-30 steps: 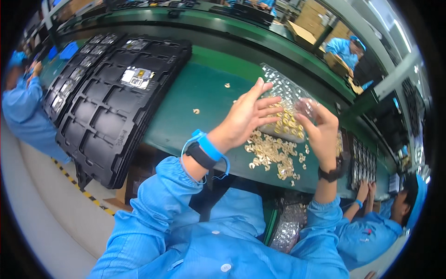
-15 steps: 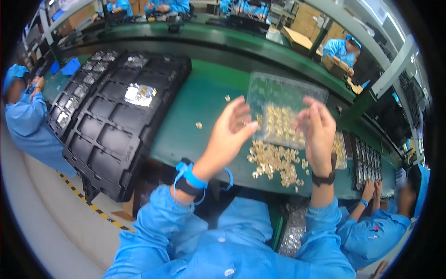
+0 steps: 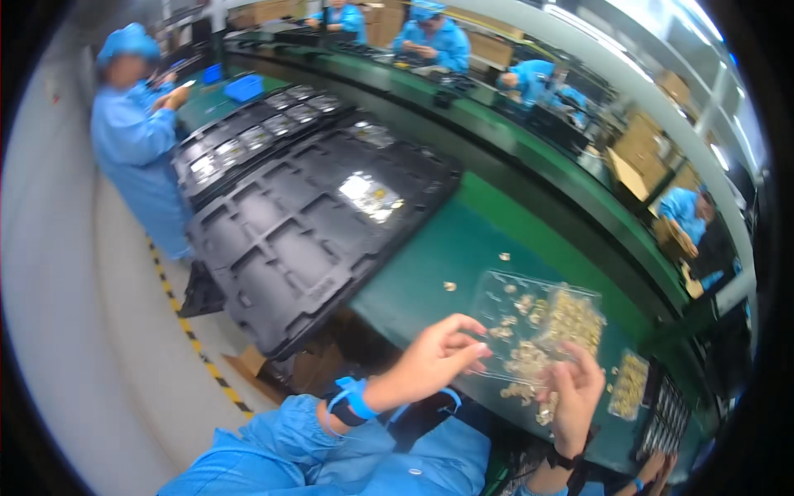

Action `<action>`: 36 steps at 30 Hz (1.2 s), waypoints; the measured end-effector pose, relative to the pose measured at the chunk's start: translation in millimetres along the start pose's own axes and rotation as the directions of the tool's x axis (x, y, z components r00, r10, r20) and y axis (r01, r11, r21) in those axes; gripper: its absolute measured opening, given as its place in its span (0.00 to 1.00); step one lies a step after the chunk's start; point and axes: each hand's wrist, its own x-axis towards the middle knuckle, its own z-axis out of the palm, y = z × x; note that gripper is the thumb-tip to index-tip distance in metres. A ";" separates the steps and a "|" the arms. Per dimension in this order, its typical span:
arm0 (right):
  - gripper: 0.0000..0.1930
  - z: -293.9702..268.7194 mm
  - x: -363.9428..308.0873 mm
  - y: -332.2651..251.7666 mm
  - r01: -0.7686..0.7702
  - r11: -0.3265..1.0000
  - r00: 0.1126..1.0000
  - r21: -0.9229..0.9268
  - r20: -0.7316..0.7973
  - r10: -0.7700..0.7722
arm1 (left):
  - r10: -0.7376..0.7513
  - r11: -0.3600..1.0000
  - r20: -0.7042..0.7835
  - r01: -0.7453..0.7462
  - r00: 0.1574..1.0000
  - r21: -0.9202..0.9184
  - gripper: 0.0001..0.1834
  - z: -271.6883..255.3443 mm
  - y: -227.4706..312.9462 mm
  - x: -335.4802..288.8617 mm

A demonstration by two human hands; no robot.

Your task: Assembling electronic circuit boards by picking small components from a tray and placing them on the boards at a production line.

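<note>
A clear plastic tray [image 3: 494,299] lies tilted over a pile of small gold-coloured metal parts [image 3: 521,392], many of which show through it. My left hand [image 3: 447,354] pinches its left edge between thumb and fingers. At the tray's near right side my right hand [image 3: 575,393] is closed, thumb against fingers, apparently on the edge; the fingertips partly cover the contact. A filled tray of gold parts [image 3: 577,318] shows at the right, behind my right hand. Two loose parts, one of them a small gold piece [image 3: 449,286], lie left of the clear tray.
Large black compartment trays [image 3: 289,219] cover the left of the green bench [image 3: 413,285], one carrying a silver packet [image 3: 370,197]. Right of my hands are another filled tray [image 3: 628,384] and a black tray [image 3: 663,417]. Co-workers in blue stand or sit around.
The view has turned left. The clear tray has come nearer, from behind the filled tray to over the loose pile. My hands have gone from spread to closed at its sides.
</note>
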 end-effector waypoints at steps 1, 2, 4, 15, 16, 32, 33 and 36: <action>0.21 1.6 -6.3 6.1 0.074 0.997 0.993 0.002 -0.089 -0.074 | -0.057 0.998 0.002 0.057 0.998 -0.013 0.18 -0.5 1.6 -3.2; 0.21 -0.6 -11.9 9.0 0.080 0.997 0.979 0.021 -0.192 -0.075 | -0.047 0.999 -0.023 0.047 0.999 -0.020 0.16 0.6 -3.6 -8.7; 0.21 -23.4 -19.9 17.7 0.122 0.990 0.921 0.070 -0.379 -0.086 | 0.087 0.988 -0.089 -0.075 0.992 0.135 0.13 2.6 -13.0 -11.1; 0.18 -230.8 -223.7 22.7 -0.371 0.925 0.723 -0.086 -0.652 0.229 | 0.705 0.203 0.072 -0.298 0.705 0.933 0.20 -22.1 -59.1 71.0; 0.18 -248.7 -251.1 29.2 -0.388 0.917 0.701 -0.091 -0.675 0.229 | 0.676 0.207 0.058 -0.266 0.735 0.941 0.20 -21.6 -67.3 74.1; 0.13 -188.2 -234.7 81.5 -0.590 0.754 0.710 -0.287 -0.630 0.315 | 0.592 0.108 0.173 -0.290 0.787 0.951 0.11 -33.4 -54.7 39.4; 0.13 -181.2 -208.6 67.2 -0.496 0.808 0.793 -0.317 -0.545 0.272 | 0.603 0.087 0.183 -0.292 0.776 0.952 0.11 -39.3 -50.7 38.3; 0.13 -159.5 -133.6 20.2 -0.356 0.862 0.883 -0.361 -0.431 0.185 | 0.464 0.572 -0.032 -0.271 0.885 0.774 0.11 -48.1 -43.4 37.3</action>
